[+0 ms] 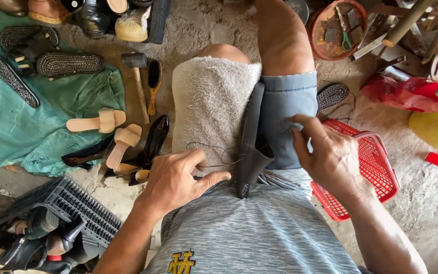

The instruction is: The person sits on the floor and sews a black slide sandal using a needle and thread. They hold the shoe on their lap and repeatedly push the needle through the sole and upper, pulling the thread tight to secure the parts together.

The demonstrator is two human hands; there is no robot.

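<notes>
Rough, dusty concrete floor spreads around a seated person whose knees point away from the camera, a pale fuzzy towel draped over the left thigh. Clamped upright between the thighs is a black shoe upper, its narrow edge facing up. The left hand rests on the towel just beside it, thumb and forefinger pinched on a thin dark thread that loops across the towel toward the leather. The right hand sits on the other side, against the denim shorts, its fingertips drawn together near the leather's edge; whether they hold a needle I cannot tell. Off to the person's left lies a green cloth with black woven soles and tan sandals on it, and a hammer and a brush rest on the floor beside it. A black plastic crate sits nearer, with dark shoes piled by it. To the right, a red plastic basket stands on the floor just beside the right hand, and a round red tray of small tools lies farther off.
</notes>
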